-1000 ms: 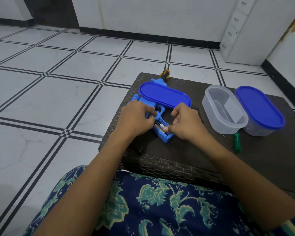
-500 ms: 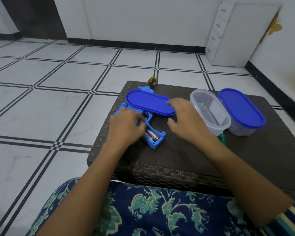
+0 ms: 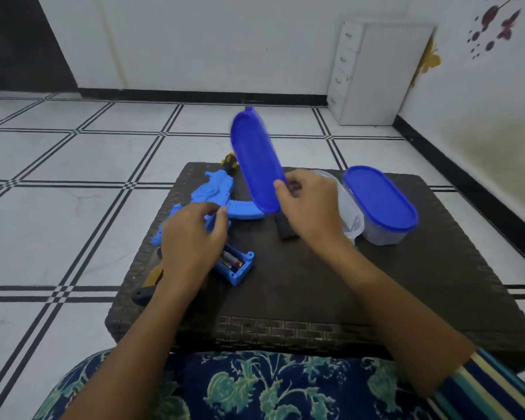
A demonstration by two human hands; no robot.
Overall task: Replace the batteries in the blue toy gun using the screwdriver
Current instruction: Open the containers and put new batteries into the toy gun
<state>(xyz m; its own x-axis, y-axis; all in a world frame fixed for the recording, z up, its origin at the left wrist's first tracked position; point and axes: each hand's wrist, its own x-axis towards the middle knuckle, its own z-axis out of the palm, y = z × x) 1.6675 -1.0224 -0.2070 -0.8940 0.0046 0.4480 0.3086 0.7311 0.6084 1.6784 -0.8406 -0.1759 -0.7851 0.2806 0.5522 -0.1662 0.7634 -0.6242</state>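
The blue toy gun (image 3: 215,189) lies on the dark woven table (image 3: 315,292). Its open battery compartment (image 3: 237,265) faces up with batteries showing inside. My left hand (image 3: 188,237) rests over the gun's grip, fingers loosely curled. My right hand (image 3: 309,207) pinches the lower end of a blue oval lid (image 3: 256,165) and holds it tilted upright above the gun. A yellow-and-black screwdriver handle (image 3: 228,160) shows behind the gun's far end.
A clear open container (image 3: 350,213) stands behind my right hand, with a blue-lidded container (image 3: 379,204) next to it. A small black block (image 3: 285,230) lies under my right hand. Another yellow-and-black tool (image 3: 149,284) sits at the table's left edge. A white drawer unit (image 3: 376,74) stands by the wall.
My right hand left the battery compartment, took the blue lid that lay across the gun and lifted it upright. My left hand loosened on the gun.
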